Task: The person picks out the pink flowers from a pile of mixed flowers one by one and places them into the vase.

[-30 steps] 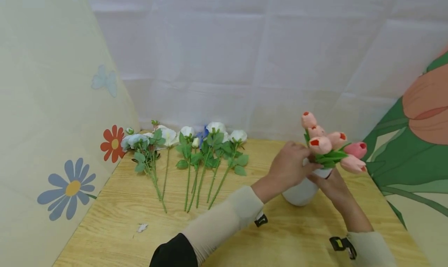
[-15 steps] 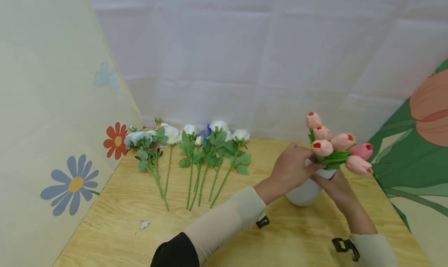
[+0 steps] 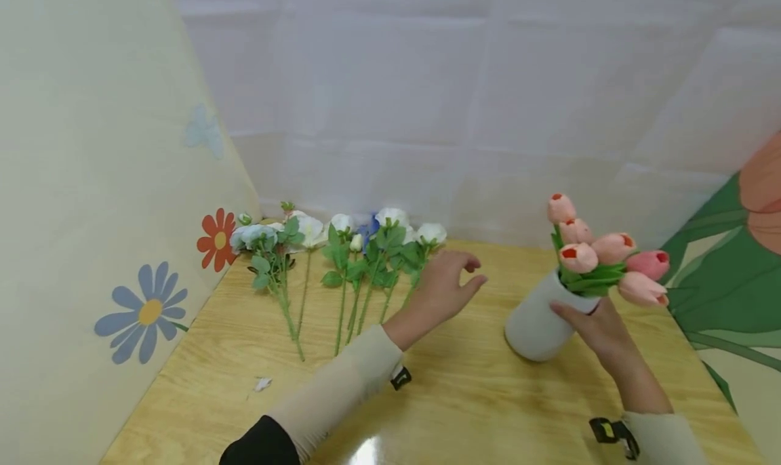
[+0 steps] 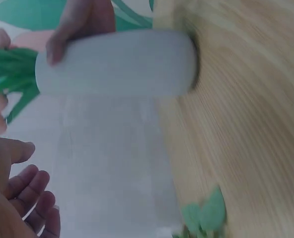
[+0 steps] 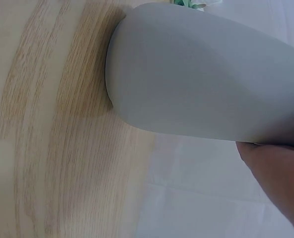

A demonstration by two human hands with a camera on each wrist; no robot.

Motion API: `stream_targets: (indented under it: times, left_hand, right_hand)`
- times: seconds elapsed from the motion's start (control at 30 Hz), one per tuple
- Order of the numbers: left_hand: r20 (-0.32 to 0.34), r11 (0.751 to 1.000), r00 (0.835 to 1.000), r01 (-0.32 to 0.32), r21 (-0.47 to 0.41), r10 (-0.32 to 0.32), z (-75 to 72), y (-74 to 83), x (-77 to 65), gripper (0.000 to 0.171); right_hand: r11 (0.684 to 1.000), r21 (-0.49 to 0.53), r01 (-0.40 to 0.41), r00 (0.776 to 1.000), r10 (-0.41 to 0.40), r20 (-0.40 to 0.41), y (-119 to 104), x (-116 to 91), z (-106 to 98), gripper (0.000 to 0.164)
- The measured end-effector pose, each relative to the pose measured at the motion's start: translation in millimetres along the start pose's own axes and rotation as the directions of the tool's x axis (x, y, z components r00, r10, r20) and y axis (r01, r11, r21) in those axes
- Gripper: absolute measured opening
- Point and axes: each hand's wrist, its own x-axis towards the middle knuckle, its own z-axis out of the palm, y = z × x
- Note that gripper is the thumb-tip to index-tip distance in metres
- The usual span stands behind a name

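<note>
A white vase (image 3: 539, 321) stands on the right of the wooden table, holding several pink tulips (image 3: 610, 249) whose green leaves spread over its rim. My right hand (image 3: 601, 329) grips the vase near the top, thumb on the near side and the other fingers hidden behind it. My left hand (image 3: 441, 285) is in the air left of the vase, fingers loosely bent and holding nothing. In the left wrist view the left hand (image 4: 18, 191) is apart from the vase (image 4: 117, 64). The right wrist view shows the vase (image 5: 201, 74) with its base at the tabletop.
Several white roses (image 3: 393, 217), a blue flower (image 3: 369, 229) and pale blue blooms (image 3: 253, 236) lie along the back of the table (image 3: 464, 397), stems toward the front. A small white scrap (image 3: 263, 383) lies at front left. Fabric walls (image 3: 378, 99) enclose the back and sides.
My left hand has let go of the tulips at the vase mouth and moved left toward the laid-out flowers. The right hand keeps its grip on the vase. The head view has shifted slightly left.
</note>
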Motion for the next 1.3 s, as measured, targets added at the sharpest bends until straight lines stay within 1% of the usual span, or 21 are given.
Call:
stream_targets:
  times: [0.1,0.2,0.33,0.43,0.57,0.7,0.87,1.03,1.1,1.13,1.3]
  left_hand:
    - [0.016,0.996,0.996,0.086,0.018,-0.086,-14.2,-24.0,-9.2,0.033]
    - [0.022,0.987,0.987,0.16,0.029,-0.16,-28.9,-50.3,-20.5,0.035]
    - [0.006,0.973,0.973,0.231,0.019,-0.231,-47.7,-83.2,-36.2,0.038]
    - [-0.012,0.961,0.961,0.276,0.003,-0.276,-60.3,-101.2,-46.5,0.039]
    - [-0.035,0.944,0.944,0.328,0.038,-0.327,-74.7,-117.8,-57.7,0.04]
    - [-0.057,0.928,0.931,0.364,0.076,-0.36,-85.4,-130.8,-67.0,0.039]
    - [-0.067,0.912,0.918,0.395,0.11,-0.39,-95.4,-146.1,-78.6,0.039]
    - [-0.057,0.892,0.902,0.431,0.135,-0.427,-105.5,-162.7,-91.2,0.041]
    - [-0.05,0.879,0.89,0.457,0.136,-0.454,-109.5,-169.4,-97.3,0.042]
    - [-0.049,0.875,0.886,0.464,0.138,-0.462,-111.4,-172.8,-100.4,0.041]
    - [-0.035,0.837,0.847,0.53,0.137,-0.53,-119.3,-188.3,-115.4,0.042]
  right_hand:
    - [1.0,0.019,0.009,1.0,-0.009,0.005,-1,0,-1,0.076]
    - [1.0,0.015,0.003,1.0,-0.003,0.009,-1,0,-1,0.076]
    - [1.0,0.012,-0.003,1.0,0.003,0.014,0,1,0,0.077]
    - [1.0,0.012,0.004,1.0,-0.004,0.011,1,2,0,0.074]
    - [1.0,0.009,0.029,1.0,-0.029,0.009,1,2,-1,0.071]
    - [0.998,0.02,0.057,0.998,-0.058,0.015,1,1,-2,0.071]
    - [0.999,0.018,0.051,0.998,-0.052,0.024,2,2,-3,0.075]
    - [0.999,0.008,0.044,0.999,-0.044,0.024,3,3,-3,0.075]
    - [0.999,-0.002,0.041,0.999,-0.041,0.022,3,3,-3,0.075]
    - [0.999,-0.004,0.038,0.999,-0.038,0.023,3,4,-3,0.075]
    - [0.999,-0.009,0.032,0.999,-0.032,0.024,3,4,-2,0.075]
